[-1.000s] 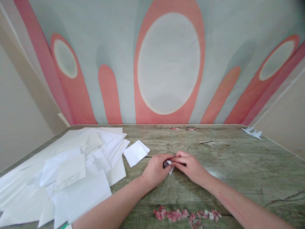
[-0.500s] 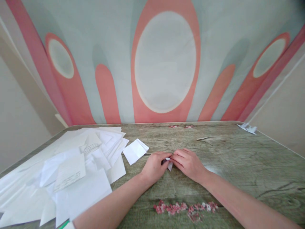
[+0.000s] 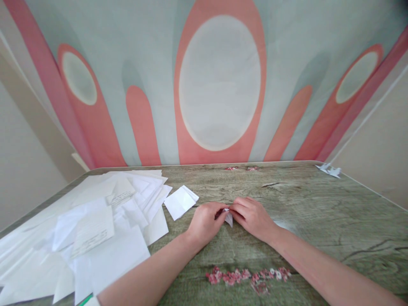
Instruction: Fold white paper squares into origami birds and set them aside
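Both the left hand (image 3: 204, 223) and right hand (image 3: 251, 216) pinch a small folded paper (image 3: 229, 218), right of the white paper squares (image 3: 180, 202). This looks like folding; the next press needs care.

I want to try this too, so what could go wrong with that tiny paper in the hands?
The small white paper is pinched between the left hand and right hand, so it might tear or crumple if they tug too hard.
The left forearm is right by the loose sheets, so it could push some out of place.
The square papers near the left hand might get bumped.
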Available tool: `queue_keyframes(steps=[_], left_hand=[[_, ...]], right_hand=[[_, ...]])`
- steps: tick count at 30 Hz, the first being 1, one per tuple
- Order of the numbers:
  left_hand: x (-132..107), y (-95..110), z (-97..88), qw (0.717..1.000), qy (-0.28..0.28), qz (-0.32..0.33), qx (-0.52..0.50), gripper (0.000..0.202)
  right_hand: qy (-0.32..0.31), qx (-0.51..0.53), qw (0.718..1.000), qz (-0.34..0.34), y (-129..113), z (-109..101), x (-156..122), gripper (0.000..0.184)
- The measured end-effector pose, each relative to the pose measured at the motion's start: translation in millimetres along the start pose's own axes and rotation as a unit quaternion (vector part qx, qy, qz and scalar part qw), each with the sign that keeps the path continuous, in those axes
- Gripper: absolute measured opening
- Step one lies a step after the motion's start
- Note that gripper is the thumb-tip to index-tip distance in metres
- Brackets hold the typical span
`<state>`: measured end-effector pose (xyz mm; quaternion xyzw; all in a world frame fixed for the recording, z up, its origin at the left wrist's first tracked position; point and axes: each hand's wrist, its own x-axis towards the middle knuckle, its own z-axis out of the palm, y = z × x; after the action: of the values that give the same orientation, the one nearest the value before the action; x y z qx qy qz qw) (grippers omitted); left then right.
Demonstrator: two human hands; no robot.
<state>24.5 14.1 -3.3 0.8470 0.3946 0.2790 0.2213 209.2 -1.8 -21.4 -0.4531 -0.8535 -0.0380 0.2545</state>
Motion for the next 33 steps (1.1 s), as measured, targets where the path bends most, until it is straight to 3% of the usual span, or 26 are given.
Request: queue_keyframes(steps=[13,22,33], left_hand=[[-1.0,0.3,0.5,0.999,0.001,0.033,0.011,0.02],[0.5,-0.4,2.0,0.998,-0.019,0.034,0.042,0.018],[1.4,-3.0,2.9,0.997,-0.032,0.033,0.056,0.019]], right_hand=[[0.007,0.014,1.0,0.004,-0.5,0.5,-1.0,0.022],[-0.005,-0.039,0.999,-0.022,0.4,-0.6,-1.0,0.023],[-0.021,0.068,0.996,0.044,3.4,-8.2,-4.1,0.02]])
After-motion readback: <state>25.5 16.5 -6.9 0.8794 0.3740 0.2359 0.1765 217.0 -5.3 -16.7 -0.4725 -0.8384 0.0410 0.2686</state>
